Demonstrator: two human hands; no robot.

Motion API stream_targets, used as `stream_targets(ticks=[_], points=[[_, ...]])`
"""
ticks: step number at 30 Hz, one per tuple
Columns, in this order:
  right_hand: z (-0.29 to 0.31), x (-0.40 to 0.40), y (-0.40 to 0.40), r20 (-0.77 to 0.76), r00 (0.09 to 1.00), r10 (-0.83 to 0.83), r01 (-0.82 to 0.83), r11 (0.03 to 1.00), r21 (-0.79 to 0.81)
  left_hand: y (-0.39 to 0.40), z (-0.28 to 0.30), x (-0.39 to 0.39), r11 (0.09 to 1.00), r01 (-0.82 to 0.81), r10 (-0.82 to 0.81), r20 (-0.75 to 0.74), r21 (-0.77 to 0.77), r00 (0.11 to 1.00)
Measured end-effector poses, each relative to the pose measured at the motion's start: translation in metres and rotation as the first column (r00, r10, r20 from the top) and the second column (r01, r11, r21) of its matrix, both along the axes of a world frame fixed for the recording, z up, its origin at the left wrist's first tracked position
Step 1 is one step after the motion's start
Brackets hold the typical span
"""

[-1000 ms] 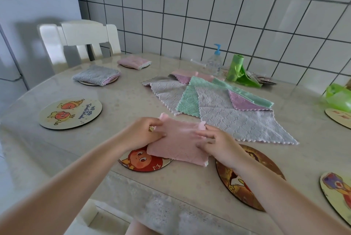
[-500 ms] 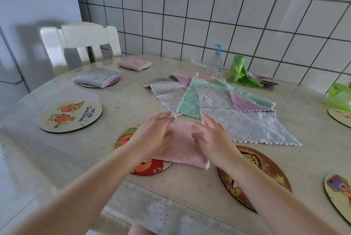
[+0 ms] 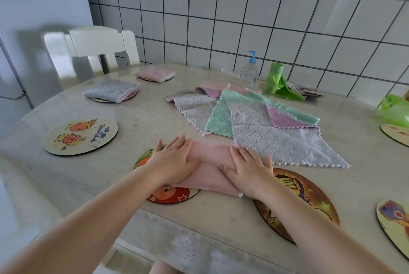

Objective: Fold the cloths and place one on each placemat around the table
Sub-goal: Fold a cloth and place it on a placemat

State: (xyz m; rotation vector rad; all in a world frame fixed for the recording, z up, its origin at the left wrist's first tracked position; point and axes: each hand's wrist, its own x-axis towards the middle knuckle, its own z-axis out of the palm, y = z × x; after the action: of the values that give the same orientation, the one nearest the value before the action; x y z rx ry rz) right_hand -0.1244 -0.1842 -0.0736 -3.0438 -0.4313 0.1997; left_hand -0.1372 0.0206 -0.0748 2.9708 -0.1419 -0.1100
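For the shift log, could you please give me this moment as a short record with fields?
left hand: left hand flat, palm down, on the folded pink cloth
right hand: right hand flat on the same cloth
cloth position: partly over the round red cartoon placemat
placemats already served: folded grey cloth; far folded pink cloth
unfolded pile: grey, mint and lilac cloths mid-table
bare placemat: round yellow placemat

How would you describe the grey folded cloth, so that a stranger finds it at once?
Start at the white chair at the table's far left. Just in front of it lies the grey folded cloth on a round placemat. The folded cloth beyond it is pink; the other grey cloths lie unfolded mid-table.
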Motion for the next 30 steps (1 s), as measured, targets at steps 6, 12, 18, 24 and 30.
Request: stream_targets(ticks=[6, 12, 18, 24, 30], points=[[0.01, -0.013, -0.041, 0.173, 0.985, -0.011, -0.004, 0.997, 0.083, 0.035, 0.0, -0.025, 0.981, -0.08, 0.112, 0.179, -0.177, 0.978], [0.018, -0.037, -0.035, 0.101, 0.992, 0.069, -0.1, 0.931, 0.35, 0.033, 0.001, -0.043, 0.905, -0.049, 0.147, 0.204, -0.423, 0.968], [0.002, -0.036, -0.013, 0.084, 0.988, 0.133, -0.153, 0.937, 0.314, 0.019, -0.003, -0.036, 0.89, 0.032, 0.082, 0.229, -0.454, 0.97], [0.006, -0.041, -0.007, 0.093, 0.993, 0.067, -0.109, 0.813, 0.573, 0.017, -0.007, -0.035, 0.794, 0.106, 0.095, 0.293, -0.599, 0.951], [0.016, -0.046, 0.023, -0.029, 1.0, -0.009, 0.03, 0.457, 0.889, 0.038, 0.008, -0.034, 0.354, 0.001, 0.26, 0.099, -0.935, 0.961]])
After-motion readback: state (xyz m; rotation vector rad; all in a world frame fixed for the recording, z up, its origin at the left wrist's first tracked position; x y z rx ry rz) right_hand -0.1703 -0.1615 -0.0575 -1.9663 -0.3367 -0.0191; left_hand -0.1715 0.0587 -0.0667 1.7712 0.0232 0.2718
